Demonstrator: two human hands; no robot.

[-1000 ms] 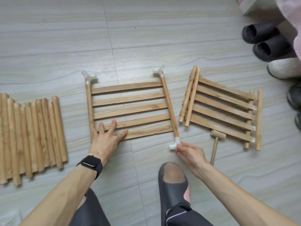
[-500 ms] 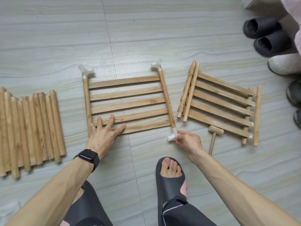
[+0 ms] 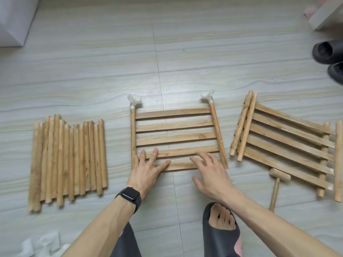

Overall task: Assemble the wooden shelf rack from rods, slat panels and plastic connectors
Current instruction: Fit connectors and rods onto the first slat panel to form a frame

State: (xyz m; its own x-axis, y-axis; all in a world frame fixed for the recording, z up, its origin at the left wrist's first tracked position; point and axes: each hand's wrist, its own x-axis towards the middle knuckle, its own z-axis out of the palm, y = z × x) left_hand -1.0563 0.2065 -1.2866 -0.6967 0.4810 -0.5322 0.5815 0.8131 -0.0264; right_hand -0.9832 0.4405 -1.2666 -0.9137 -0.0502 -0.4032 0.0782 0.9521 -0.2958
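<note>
Pale grey tiled floor (image 3: 89, 67) is our workbench, flat and wide enough to keep every part within reach. Straight ahead lies the slat panel (image 3: 174, 127) we are building: five slats run left to right between two side rods. Each rod wears a white plastic piece on its far end, the far-left connector (image 3: 135, 101) and the far-right connector (image 3: 208, 96).

Our left hand (image 3: 146, 168) lies flat on the two nearest slats beside the left rod, fingers straight and spread, gripping nothing. We judge it is there to pin the panel so it cannot slide. Our right hand (image 3: 210, 172) is palm down over the near right corner, fingers loosely spread and holding nothing. Whether it touches the wood we cannot tell. It hides the near end of the right rod, so any connector there is out of sight.

We keep the loose rods (image 3: 68, 160) in a neat row to the left, and the spare slat panels (image 3: 289, 143), seemingly stacked with a few more rods, to the right. Both sit apart from the work, so nothing gets mixed. The wooden mallet (image 3: 278, 178) lies near on the right, handy, we think, for tapping joints home. Blurred white pieces (image 3: 40, 245) at the near left may be further connectors
</note>
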